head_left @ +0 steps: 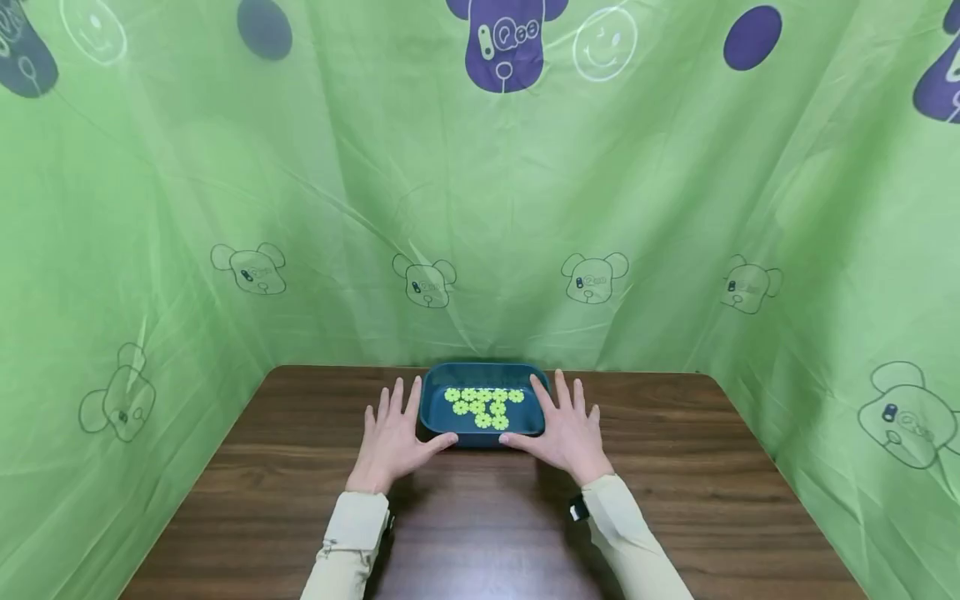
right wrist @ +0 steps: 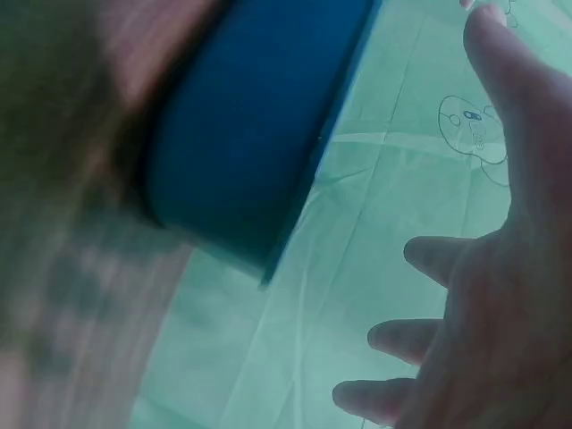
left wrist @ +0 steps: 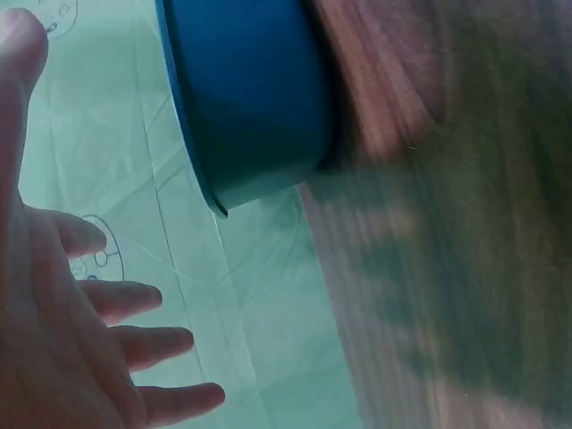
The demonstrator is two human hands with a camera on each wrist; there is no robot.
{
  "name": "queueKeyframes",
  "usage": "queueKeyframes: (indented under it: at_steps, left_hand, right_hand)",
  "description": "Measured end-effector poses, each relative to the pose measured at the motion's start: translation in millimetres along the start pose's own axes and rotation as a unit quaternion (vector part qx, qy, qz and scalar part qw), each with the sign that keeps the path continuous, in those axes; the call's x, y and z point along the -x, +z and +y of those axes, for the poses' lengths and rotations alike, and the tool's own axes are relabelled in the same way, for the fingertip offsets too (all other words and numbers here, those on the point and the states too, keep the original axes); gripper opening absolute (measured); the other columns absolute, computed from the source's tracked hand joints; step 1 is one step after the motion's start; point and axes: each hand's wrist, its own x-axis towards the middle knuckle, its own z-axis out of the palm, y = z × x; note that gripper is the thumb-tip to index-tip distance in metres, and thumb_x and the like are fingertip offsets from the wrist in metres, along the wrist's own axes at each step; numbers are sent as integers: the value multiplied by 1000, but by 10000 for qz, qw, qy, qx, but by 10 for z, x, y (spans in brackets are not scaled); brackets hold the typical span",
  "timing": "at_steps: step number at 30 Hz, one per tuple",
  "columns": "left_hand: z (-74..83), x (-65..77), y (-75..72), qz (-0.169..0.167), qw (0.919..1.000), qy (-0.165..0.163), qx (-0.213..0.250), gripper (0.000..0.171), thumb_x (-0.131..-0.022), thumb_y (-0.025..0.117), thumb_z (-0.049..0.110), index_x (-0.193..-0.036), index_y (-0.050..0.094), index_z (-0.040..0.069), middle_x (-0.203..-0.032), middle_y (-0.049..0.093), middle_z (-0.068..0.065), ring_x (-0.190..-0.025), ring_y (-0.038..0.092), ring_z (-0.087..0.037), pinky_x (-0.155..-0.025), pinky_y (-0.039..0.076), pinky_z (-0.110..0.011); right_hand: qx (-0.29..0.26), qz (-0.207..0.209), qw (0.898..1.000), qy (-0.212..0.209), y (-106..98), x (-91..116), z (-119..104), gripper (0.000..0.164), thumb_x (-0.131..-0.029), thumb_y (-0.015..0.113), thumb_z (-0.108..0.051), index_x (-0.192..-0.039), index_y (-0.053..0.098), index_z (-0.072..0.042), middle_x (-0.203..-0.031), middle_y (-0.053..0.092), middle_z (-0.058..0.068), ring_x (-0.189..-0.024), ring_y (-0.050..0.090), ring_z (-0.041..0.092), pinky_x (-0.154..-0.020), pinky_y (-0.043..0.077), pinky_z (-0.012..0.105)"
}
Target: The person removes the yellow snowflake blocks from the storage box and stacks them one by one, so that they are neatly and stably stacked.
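Note:
A dark blue rectangular tray with raised walls stands near the back edge of the table. Inside it lie several small yellow-green flower-shaped pieces. My left hand is spread at the tray's left front corner, its thumb toward the front rim. At the opposite corner my right hand is spread likewise. Both wrist views show the tray's outer wall beside straight, parted fingers. Neither hand grips anything; whether the thumbs touch the rim, I cannot tell.
The dark wood-grain table carries the tray. Light green cloth with printed bear figures hangs behind the table and along both sides, close to its edges.

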Motion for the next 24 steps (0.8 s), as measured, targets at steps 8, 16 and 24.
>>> queueKeyframes:
  at_steps: [8,16,24]
  left_hand:
    - [-26,-160,13,-9,9899,-166,1408,95,-93,37,79,-165,8,25,-169,17,-16,-152,24,-42,-118,28,-63]
    - [-80,-224,221,239,9686,-626,2395,77,-106,36,54,-165,4,15,-165,22,-21,-152,25,-41,-121,26,-58]
    - [-17,-354,470,700,9460,-987,3006,60,-109,39,28,-159,24,0,-155,40,-27,-142,41,-44,-116,34,-58]
  right_hand:
    - [-165,614,9952,-748,16,-433,-95,70,-93,66,-52,-143,54,-5,-133,62,20,-120,59,41,-97,48,57]
    - [-1056,-1135,9824,-1037,173,-802,-190,44,-96,69,-30,-127,64,1,-121,68,18,-101,67,29,-86,56,47]
    - [-779,-2067,9747,-353,388,-914,-277,54,-91,77,-25,-52,40,-16,-50,22,-6,-46,22,12,-48,32,29]
